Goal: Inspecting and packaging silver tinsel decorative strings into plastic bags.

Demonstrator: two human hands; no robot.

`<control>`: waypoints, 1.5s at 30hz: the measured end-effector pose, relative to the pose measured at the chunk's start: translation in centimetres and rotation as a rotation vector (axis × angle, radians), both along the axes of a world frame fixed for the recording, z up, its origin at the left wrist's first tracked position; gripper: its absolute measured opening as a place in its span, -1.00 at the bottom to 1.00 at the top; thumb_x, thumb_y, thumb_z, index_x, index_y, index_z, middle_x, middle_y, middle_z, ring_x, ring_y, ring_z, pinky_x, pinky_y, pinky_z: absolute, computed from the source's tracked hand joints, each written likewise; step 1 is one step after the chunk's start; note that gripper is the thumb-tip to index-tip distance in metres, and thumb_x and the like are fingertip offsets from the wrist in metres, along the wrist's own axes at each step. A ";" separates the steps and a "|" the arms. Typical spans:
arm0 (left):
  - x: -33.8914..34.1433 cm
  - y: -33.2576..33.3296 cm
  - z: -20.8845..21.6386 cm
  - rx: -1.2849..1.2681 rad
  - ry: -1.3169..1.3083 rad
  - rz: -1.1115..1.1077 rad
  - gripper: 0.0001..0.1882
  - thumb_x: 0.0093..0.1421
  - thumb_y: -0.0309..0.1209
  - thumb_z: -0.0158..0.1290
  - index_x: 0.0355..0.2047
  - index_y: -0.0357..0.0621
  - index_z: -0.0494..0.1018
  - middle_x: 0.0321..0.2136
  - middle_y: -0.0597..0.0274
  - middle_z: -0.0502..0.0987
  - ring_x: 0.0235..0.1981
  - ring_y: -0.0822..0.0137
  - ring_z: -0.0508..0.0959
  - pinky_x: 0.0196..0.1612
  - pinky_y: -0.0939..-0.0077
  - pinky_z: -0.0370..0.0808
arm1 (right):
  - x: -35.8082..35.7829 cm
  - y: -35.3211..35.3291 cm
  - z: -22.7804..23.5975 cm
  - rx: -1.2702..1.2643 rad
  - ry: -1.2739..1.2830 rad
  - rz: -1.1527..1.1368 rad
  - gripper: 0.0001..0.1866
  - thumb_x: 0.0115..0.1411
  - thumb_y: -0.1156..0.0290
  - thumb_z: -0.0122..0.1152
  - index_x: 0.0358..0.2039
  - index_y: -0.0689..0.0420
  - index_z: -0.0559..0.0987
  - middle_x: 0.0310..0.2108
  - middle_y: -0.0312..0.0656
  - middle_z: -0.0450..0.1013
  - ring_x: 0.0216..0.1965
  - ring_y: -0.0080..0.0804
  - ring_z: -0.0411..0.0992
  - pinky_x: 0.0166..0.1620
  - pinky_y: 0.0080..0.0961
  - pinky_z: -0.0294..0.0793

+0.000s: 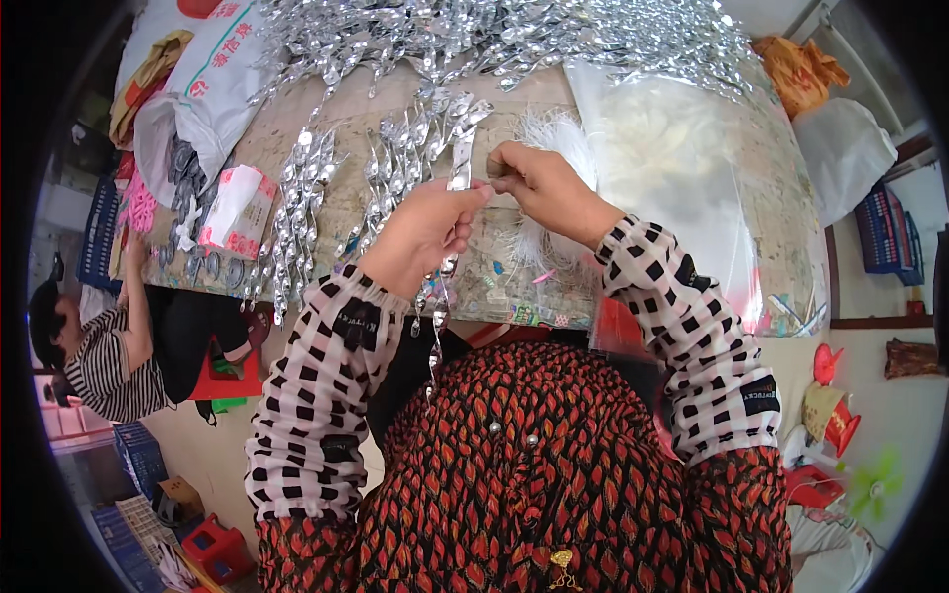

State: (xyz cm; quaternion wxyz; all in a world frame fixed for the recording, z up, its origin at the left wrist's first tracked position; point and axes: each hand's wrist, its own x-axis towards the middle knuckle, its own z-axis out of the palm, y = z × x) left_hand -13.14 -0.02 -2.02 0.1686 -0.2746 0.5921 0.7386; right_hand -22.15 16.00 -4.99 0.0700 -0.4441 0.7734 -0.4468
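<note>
My left hand (420,232) is closed on a shiny silver twisted strip (462,153). The strip's wide flat end stands up past my fingers, and its curled tail hangs below the table edge. My right hand (554,193) is pinched, its fingertips meeting those of the left; whatever is between them is too small to make out. Beside and behind the right hand lies a loose bundle of thin white strings (549,133). Left of my left hand, more silver twisted strips (301,188) are laid out in bunches on the worn table (509,272).
A large heap of silver strips (494,35) covers the table's far side. Clear plastic bags (672,208) lie to the right. A pink-and-white tissue box (237,208) and a white sack (208,84) are at the left. Another person (114,346) sits beyond the table's left end.
</note>
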 end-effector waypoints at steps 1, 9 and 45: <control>-0.5 0.1 -0.2 -0.020 -0.019 -0.007 -0.79 0.12 -0.36 0.15 -0.24 -0.07 0.42 -0.69 0.52 0.26 -0.72 0.59 0.23 -0.65 0.63 0.17 | 0.0 0.0 0.0 -0.016 -0.039 -0.003 -0.88 0.12 0.59 0.10 -0.31 0.25 0.40 -0.44 -0.07 0.43 -0.37 -0.28 0.44 -0.26 -0.45 0.40; -1.4 0.1 -1.2 -0.011 -0.035 0.047 -0.74 0.09 -0.35 0.19 -0.24 -0.08 0.40 -0.71 0.49 0.27 -0.73 0.57 0.23 -0.68 0.62 0.13 | -0.5 0.9 -0.3 -0.040 -0.059 0.013 -0.84 0.13 0.59 0.12 -0.28 0.23 0.37 -0.42 -0.08 0.43 -0.37 -0.27 0.43 -0.26 -0.44 0.40; 12.5 -4.1 11.7 -0.673 0.177 0.049 -0.89 0.12 -0.41 0.12 -0.40 -0.19 0.50 -0.72 0.52 0.33 -0.78 0.68 0.24 -0.71 0.75 0.13 | -0.2 3.5 1.4 0.441 0.326 0.025 -0.48 0.09 0.26 0.21 0.07 0.13 0.40 0.10 -0.05 0.29 0.10 -0.10 0.27 0.16 -0.16 0.21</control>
